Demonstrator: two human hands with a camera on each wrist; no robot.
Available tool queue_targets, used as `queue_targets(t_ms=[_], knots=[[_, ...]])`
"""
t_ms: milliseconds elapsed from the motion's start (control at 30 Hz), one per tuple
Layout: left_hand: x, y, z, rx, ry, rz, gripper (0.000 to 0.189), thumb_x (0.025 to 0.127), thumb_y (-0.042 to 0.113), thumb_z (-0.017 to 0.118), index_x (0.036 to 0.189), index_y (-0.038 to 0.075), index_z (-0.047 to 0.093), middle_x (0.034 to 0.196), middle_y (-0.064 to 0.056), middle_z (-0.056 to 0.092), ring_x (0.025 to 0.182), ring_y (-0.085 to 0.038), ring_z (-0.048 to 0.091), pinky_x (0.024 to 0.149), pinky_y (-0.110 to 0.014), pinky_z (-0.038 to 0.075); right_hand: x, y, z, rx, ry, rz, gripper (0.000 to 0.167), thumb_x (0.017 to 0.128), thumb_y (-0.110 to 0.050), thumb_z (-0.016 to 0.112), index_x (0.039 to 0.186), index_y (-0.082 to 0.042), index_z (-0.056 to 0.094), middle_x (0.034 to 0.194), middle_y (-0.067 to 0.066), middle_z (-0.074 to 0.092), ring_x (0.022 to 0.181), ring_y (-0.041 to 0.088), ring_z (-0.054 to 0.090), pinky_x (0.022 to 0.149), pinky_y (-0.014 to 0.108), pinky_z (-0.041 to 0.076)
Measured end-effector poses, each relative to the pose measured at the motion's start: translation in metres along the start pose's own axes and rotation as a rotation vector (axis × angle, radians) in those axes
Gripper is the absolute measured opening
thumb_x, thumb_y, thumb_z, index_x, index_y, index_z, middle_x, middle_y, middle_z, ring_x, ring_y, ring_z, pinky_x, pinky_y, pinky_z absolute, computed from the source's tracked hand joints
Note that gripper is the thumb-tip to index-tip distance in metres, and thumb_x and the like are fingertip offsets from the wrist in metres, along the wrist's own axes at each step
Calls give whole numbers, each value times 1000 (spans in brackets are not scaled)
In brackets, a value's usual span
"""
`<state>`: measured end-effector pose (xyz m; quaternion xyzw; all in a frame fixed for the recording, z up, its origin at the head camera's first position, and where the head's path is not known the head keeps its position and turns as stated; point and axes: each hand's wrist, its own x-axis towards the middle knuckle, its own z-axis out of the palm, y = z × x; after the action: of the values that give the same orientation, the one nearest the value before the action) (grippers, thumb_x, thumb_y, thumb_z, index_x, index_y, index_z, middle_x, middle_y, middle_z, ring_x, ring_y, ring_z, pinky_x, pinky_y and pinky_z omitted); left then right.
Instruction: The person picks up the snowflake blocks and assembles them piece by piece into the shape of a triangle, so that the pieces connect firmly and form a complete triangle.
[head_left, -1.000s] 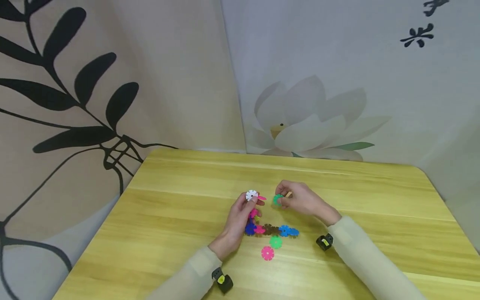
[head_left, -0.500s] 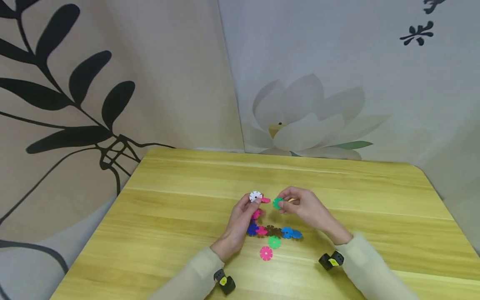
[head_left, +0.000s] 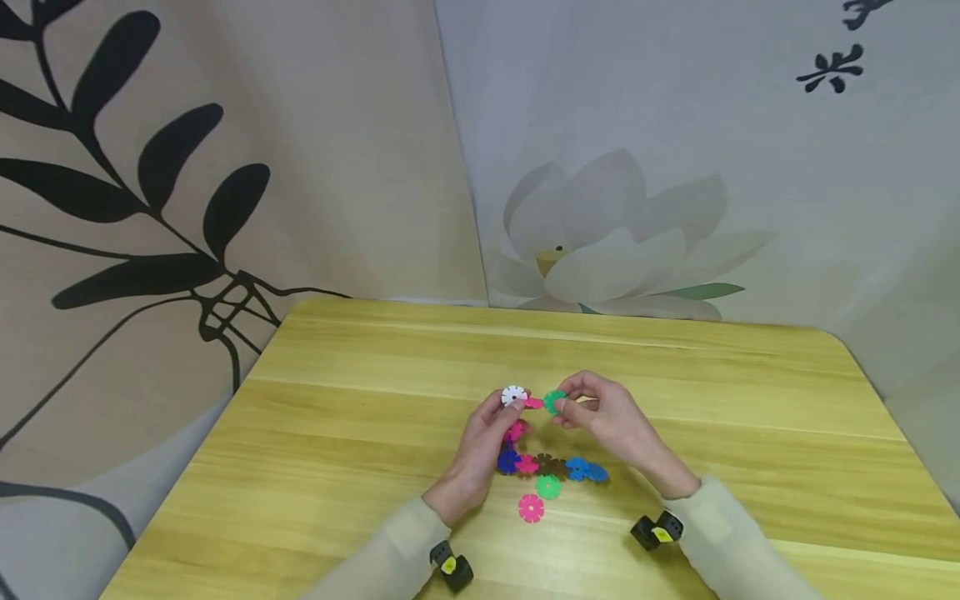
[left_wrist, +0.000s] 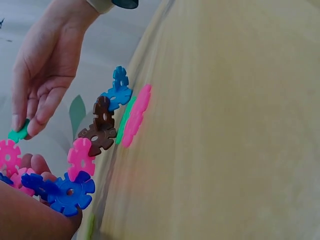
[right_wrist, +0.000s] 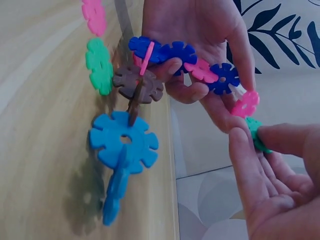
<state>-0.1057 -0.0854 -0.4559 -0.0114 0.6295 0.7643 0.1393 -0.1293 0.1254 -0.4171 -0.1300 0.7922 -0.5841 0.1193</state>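
My left hand (head_left: 472, 446) grips a chain of slotted snowflake discs. At the chain's upper end are a white disc (head_left: 513, 396) and a pink disc (head_left: 534, 403). From there it bends through dark blue discs (right_wrist: 223, 79), then runs right through pink, brown (right_wrist: 137, 84) and light blue discs (right_wrist: 123, 142). My right hand (head_left: 611, 417) pinches a green snowflake disc (right_wrist: 254, 133) between thumb and fingers. Its edge meets the pink end disc (left_wrist: 9, 156); whether their slots interlock I cannot tell. The left palm and fingers hide part of the chain.
Below the chain, a loose green disc (head_left: 548, 487) and a loose pink disc (head_left: 531, 508) lie on the wooden table (head_left: 360, 467). A printed wall cloth (head_left: 645, 208) stands behind the table's back edge. Each wrist bears a small black camera (head_left: 453, 573).
My left hand has shifted slightly right with the chain. The green disc in my right hand has come from a gap away to the edge of the pink end disc.
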Motion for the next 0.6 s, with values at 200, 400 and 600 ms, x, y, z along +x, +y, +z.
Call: queue_targets(t_ms=[200,400,600], knots=[[0,-1,3,-19,1,4,41,107,38,57,135,8,58,115,-14,66,99,-26,65,82,-32,49,-2,-1,0,10,-5,11,21,101,-9,67,114,5,59,101,16,68,90,38,75,82,45,62],[0,-1,3,-14,-12,4,47,107,40,55,141,9,57,112,-15,66,96,-24,63,81,-31,47,-3,1,1,35,0,8,19,101,-5,65,115,7,58,103,16,70,93,40,74,82,45,62],[0,-1,4,-31,-28,-11,49,106,42,55,144,10,58,103,-13,66,92,-22,62,77,-30,46,-4,0,3,21,17,16,20,101,-7,66,115,5,59,102,15,70,93,39,74,84,45,62]])
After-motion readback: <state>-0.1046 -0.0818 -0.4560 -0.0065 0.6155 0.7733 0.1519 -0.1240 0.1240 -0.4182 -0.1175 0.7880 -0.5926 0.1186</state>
